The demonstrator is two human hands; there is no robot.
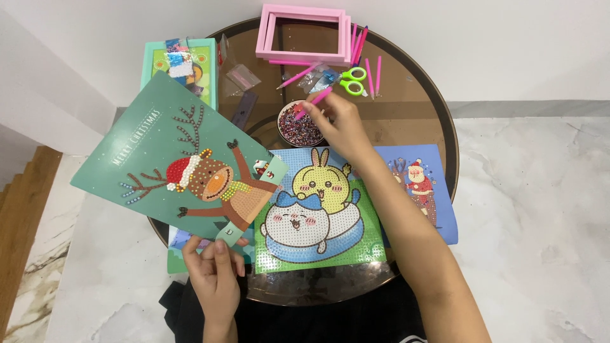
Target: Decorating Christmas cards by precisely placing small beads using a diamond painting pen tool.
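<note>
The left hand point(215, 274) pinches the green reindeer card point(178, 168), lower left. The right hand point(337, 121) holds a pink pen point(312, 103) over the bead bowl point(298, 124), top middle. A bump might spill beads; the tip looks blurry.

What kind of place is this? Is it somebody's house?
Probably a home, set up as a craft corner. A small round glass table stands on a marble floor beside wooden stairs, and it holds bead pictures, pink pens and scissors.
</note>
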